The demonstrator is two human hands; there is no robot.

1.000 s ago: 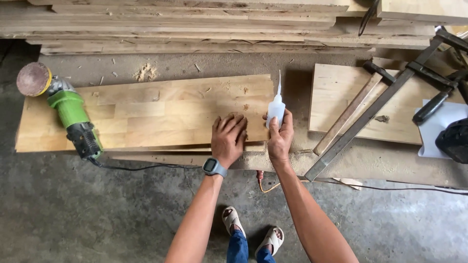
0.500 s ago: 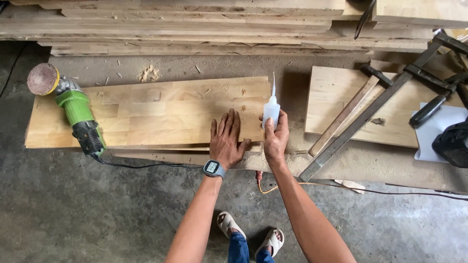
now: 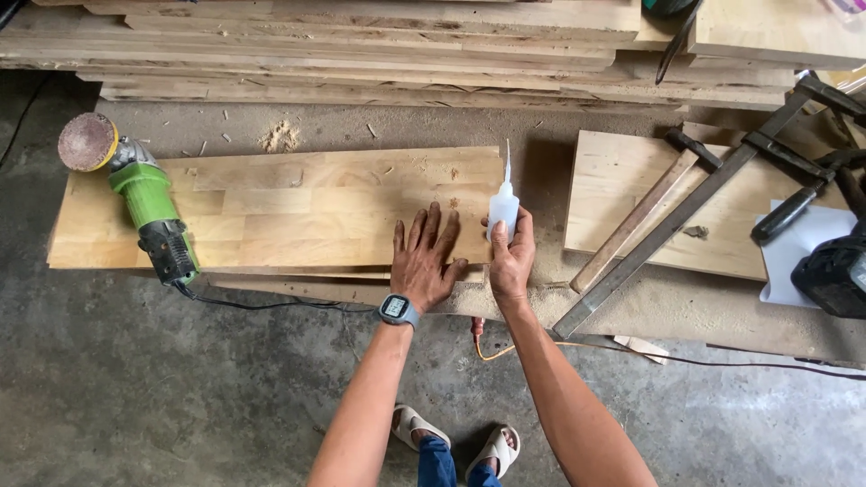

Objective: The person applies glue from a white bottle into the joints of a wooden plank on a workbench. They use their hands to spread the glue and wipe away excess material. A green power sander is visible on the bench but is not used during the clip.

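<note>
Left hand: the left hand [image 3: 424, 257] lies palm down on the wooden panel [image 3: 298, 207], fully opened out, all 5 fingers spread and flat on the wood near the panel's right end; it grips nothing. A grey digital watch [image 3: 397, 309] sits on its wrist.

Right hand: the right hand [image 3: 511, 261] is closed around a small white squeeze bottle [image 3: 502, 209], fingers wrapped about the lower body, thumb on the near side. Whether it is squeezing cannot be told.

Bottle: upright, its long thin nozzle pointing up and away from the person, standing at the right end of the panel, just beside the left hand's fingertips.

Panel: a pale jointed board lying flat on a dusty slab on the floor, its long side running left to right.

Sander: a green angle grinder [image 3: 144, 203] with a round brown sanding disc rests across the panel's left end, well apart from both hands; its black cable trails along the floor.

Right side: 1 more board [image 3: 622, 180] carries long bar clamps [image 3: 695, 203].

Behind: stacked planks [image 3: 361, 45].
</note>
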